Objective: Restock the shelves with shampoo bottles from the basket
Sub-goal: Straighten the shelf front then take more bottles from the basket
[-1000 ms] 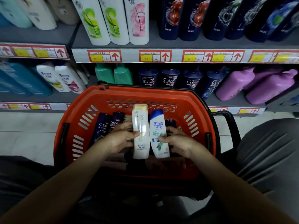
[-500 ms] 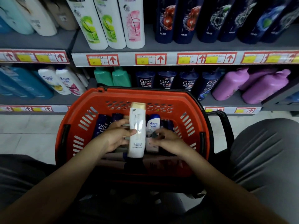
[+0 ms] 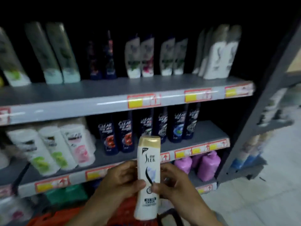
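Observation:
I hold a cream shampoo bottle with a gold cap (image 3: 147, 173) upright in front of the shelves. My left hand (image 3: 120, 180) grips its left side and my right hand (image 3: 174, 183) grips its right side, thumbs on the front label. Below my wrists the orange basket (image 3: 123, 212) shows only as a rim at the frame's bottom edge. Matching cream bottles (image 3: 219, 61) stand at the right end of the top shelf (image 3: 114, 93). The view is blurred by motion.
Dark blue bottles (image 3: 146, 129) fill the middle shelf, white bottles (image 3: 53, 149) to their left. Purple jugs (image 3: 206, 167) and green bottles (image 3: 68, 193) sit on the lowest shelf. A second shelf unit (image 3: 268, 115) stands at the right over pale floor tiles (image 3: 260, 193).
The cream bottle has been lifted out of the basket and both hands now hold it. My right hand let go of the blue-capped bottle. The view swung up to the shelves.

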Available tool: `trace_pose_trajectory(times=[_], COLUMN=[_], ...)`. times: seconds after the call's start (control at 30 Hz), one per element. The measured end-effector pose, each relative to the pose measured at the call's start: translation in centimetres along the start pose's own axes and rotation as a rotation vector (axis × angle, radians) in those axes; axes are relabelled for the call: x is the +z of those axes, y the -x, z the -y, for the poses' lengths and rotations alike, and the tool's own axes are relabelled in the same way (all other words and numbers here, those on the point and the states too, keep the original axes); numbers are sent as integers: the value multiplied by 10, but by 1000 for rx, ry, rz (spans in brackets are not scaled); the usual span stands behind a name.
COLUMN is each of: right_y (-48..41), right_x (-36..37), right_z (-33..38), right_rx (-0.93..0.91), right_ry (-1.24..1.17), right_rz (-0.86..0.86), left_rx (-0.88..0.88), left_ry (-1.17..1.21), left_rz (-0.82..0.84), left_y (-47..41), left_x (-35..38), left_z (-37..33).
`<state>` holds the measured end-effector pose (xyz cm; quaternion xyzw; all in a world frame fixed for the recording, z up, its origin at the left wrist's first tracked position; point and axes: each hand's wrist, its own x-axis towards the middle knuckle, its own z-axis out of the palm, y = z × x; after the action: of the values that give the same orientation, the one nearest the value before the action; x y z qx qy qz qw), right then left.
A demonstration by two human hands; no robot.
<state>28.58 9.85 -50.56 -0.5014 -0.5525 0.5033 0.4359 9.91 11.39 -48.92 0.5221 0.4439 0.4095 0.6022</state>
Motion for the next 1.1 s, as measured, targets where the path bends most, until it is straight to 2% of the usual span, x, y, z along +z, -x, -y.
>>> trace_pose_trajectory(times=[0.1, 0.27, 0.47, 0.67, 0.83, 1.1], right_y=[-7, -34, -96, -158, -192, -220], right_x=[-66, -166, -259, -317, -342, -358], right_z=[45, 124, 184, 194, 172, 155], right_rx=[-103, -345, -540, -556, -480, -422], right_ry=[10, 147, 209, 230, 225, 178], right_rz=[-99, -228, -313, -407, -416, -440], left_rx=[172, 416, 594, 627, 564, 603], left_ry=[-136, -121, -97, -186, -238, -342], left_rz=[78, 52, 58, -8, -84, -239], left_y=[-37, -103, -190, -262, -305, -338], left_x=[54, 141, 209, 252, 270, 292], left_z=[-58, -142, -216, -242, -228, -212])
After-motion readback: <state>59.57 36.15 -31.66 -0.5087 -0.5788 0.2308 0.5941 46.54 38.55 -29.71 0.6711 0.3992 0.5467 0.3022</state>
